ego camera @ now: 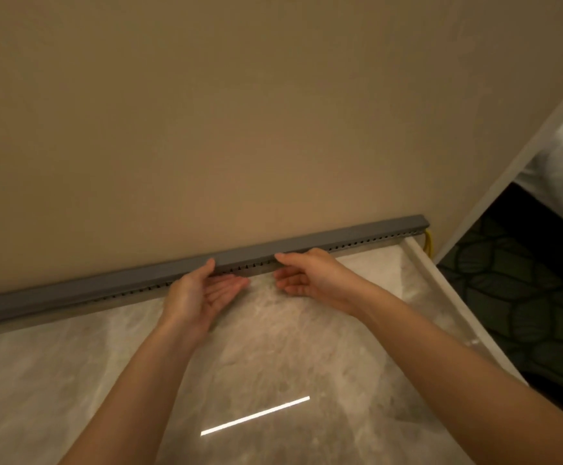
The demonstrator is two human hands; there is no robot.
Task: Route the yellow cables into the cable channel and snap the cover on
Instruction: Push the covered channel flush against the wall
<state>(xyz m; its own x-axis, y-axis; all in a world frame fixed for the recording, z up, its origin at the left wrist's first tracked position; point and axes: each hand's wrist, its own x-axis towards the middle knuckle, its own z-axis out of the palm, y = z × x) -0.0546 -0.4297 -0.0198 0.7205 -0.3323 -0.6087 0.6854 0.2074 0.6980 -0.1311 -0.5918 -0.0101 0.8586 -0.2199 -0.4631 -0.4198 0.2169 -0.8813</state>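
Now grey cable channel (172,280) covered, yellow cables (428,243) exiting right, both hands' grip released.

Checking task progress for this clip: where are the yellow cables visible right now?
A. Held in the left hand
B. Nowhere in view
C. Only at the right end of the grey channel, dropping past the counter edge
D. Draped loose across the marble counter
C: the yellow cables show only below the right end of the grey channel; both open hands rest at its middle.
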